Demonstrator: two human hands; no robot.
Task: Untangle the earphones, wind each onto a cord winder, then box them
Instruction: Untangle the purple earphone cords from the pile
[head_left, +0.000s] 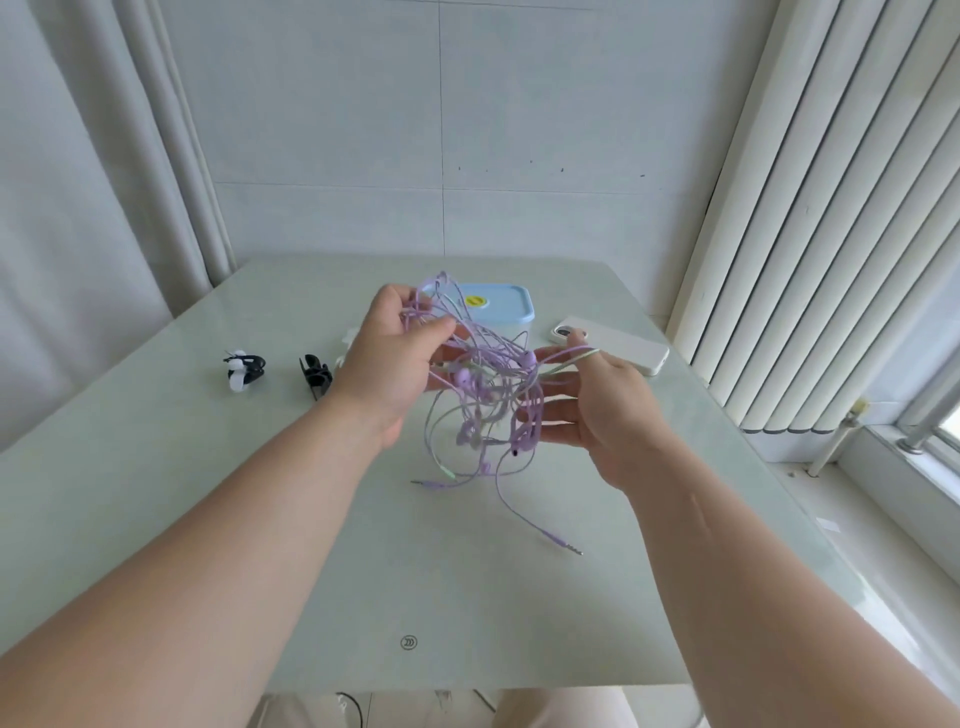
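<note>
A tangle of purple and pale green earphone cords (480, 395) hangs above the middle of the table. My left hand (395, 358) pinches the top of the tangle between thumb and fingers. My right hand (602, 410) is spread beside the tangle, fingers straight, with a green cord looped over its thumb. Two jack plugs trail onto the tabletop below. Two cord winders lie at the left: a black and white one (243, 370) and a black one (316, 375). The clear box with a blue lid (504, 306) stands behind the tangle, lid on.
A white phone (621, 345) lies face down to the right of the box. Something small and white (349, 338) shows behind my left hand. The pale green table (208, 493) ends near a curtain on the left and vertical blinds on the right.
</note>
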